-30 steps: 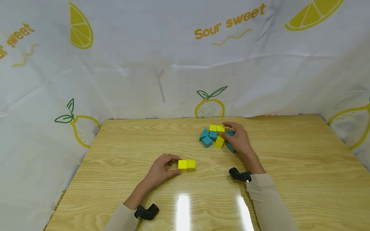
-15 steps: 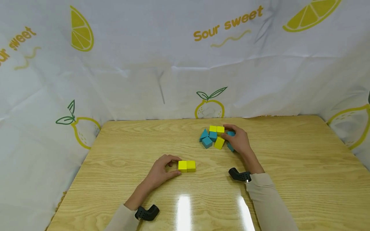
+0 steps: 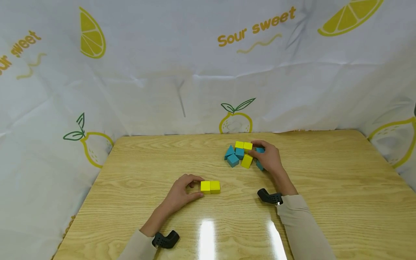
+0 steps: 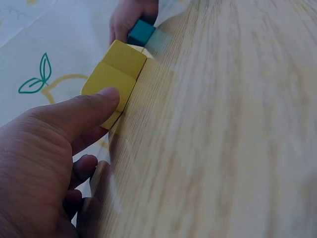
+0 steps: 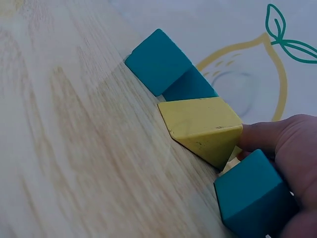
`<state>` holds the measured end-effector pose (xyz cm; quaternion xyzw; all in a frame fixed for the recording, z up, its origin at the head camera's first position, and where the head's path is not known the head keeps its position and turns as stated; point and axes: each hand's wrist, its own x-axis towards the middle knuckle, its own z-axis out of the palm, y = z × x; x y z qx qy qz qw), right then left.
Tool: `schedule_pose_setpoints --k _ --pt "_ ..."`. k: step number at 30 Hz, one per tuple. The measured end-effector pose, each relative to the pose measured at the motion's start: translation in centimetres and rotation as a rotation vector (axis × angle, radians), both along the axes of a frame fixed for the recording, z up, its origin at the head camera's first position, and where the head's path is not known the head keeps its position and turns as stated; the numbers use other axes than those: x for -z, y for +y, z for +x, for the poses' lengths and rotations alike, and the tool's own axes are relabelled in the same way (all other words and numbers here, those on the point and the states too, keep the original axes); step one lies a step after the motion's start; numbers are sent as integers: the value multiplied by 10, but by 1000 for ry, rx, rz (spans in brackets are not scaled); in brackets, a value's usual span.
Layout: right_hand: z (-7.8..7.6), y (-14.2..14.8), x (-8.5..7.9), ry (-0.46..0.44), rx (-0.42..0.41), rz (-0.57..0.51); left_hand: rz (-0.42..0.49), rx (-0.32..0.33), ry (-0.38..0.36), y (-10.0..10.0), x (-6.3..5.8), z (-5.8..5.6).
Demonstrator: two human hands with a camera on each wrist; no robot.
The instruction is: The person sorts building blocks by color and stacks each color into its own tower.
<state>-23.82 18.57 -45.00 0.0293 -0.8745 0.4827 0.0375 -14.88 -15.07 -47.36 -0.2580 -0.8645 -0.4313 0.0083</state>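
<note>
On the table (image 3: 146, 159), left of centre stack: left hand (image 3: 182, 189) has thumb and index pinching the left yellow cube (image 3: 205, 186), one near side, one far side. The right yellow cube (image 3: 215, 186) sits against its free side, both flat on the wood. My read: that grip steadies the pair and leaves the joining faces unobstructed.

Right hand (image 3: 268, 155) is farther back at the block cluster. Thumb and index straddle the right rear yellow block (image 3: 248, 145) and look to be pinching it; contact partly hidden, remaining fingers can't tell. Block looks level with the left rear yellow block (image 3: 239, 144) beside it, so probably not lifted.

Rest of cluster: blue triangle (image 3: 229, 153), front blue cube (image 3: 233, 160), middle blue cube (image 3: 239, 153), front yellow block (image 3: 247, 161), all at mixed angles. Blue pieces (image 3: 260, 150) are half behind the right hand. Probably loose stock, versus the squared-up pair.

Text: backdrop sheet (image 3: 146, 94) prints "Sour sweet" in orange, repeated at left with the start cut off. Lemon artwork around it, no brand seen. No markings readable on the blocks; no legible label on the black wrist mounts (image 3: 269, 197).
</note>
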Motion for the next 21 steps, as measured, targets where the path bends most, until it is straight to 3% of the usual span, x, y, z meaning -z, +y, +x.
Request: schedule_pose_setpoints --k 8,21 --pt "1 1 -5 30 33 -12 1 -5 -5 1 0 1" --pt "12 0 -35 183 29 -11 3 -6 -6 1 0 1"
